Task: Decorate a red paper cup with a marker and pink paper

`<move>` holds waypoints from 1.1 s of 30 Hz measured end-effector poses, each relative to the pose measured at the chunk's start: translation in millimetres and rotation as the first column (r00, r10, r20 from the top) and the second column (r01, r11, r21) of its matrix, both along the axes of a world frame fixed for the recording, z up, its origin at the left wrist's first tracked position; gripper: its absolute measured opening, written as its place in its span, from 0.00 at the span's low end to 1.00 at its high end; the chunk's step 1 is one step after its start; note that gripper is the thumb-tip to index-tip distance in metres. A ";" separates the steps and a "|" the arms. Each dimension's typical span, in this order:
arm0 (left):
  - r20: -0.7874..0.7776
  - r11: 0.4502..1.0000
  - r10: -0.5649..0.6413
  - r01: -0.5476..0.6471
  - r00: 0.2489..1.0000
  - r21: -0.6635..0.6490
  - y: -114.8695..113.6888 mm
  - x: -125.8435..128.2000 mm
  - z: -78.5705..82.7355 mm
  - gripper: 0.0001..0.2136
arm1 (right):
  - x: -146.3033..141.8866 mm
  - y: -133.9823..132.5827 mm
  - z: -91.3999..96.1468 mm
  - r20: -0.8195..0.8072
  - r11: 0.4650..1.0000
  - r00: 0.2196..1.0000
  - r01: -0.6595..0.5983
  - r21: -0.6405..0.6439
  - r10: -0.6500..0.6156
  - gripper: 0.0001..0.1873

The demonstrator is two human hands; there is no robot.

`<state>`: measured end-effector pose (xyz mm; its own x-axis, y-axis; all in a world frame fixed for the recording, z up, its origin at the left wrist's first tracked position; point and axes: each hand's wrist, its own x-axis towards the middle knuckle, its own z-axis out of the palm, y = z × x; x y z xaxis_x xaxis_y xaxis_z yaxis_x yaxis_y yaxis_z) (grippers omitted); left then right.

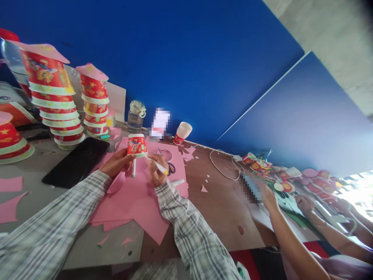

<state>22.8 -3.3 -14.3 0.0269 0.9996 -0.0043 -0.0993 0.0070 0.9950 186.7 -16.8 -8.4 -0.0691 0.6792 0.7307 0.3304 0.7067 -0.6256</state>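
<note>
My left hand (119, 161) grips a red printed paper cup (136, 144), turned upside down with its rim at the bottom. In my right hand (157, 170) is a white marker (157, 165) with a yellow end, its other end close against the cup's pale rim. Both hands are over a pile of pink paper (136, 202). A second white marker (133, 168) with a green end shows beneath the cup. To the right of my right hand lie black-handled scissors (171, 168), a roll of tape (164, 154) and another white marker (177, 182).
Stacked red cups with pink tops (55, 93) stand at the left, near a dark tablet (77, 161). Behind the paper are a glass jar (136, 116), a blurred-out screen and a tilted cup (183, 133). A co-worker's arms (287, 225) reach in from the right.
</note>
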 end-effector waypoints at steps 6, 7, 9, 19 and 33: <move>0.018 1.000 -0.003 0.003 1.000 0.003 -0.5 1.5 2.2 0.14 | -0.7 1.1 1.1 0.015 1.000 1.000 0.024 -0.003 -0.024 0.10; 0.018 1.000 -0.001 0.001 1.000 0.001 -0.8 1.7 2.7 0.15 | -0.6 0.8 1.3 0.013 1.000 1.000 0.023 -0.001 -0.023 0.10; 0.013 1.000 0.004 -0.004 1.000 -0.007 -1.2 1.9 3.6 0.15 | -0.6 0.3 1.5 0.011 1.000 1.000 0.016 0.000 -0.016 0.10; 0.016 0.999 0.014 -0.013 1.000 -0.029 0.3 0.8 0.1 0.15 | -0.9 0.6 1.2 0.033 1.000 0.999 0.015 -0.010 -0.015 0.10; 0.001 1.000 0.010 -0.010 1.000 -0.020 -2.6 2.2 7.1 0.14 | -0.7 0.2 -0.8 0.047 1.000 0.999 0.009 -0.007 -0.009 0.10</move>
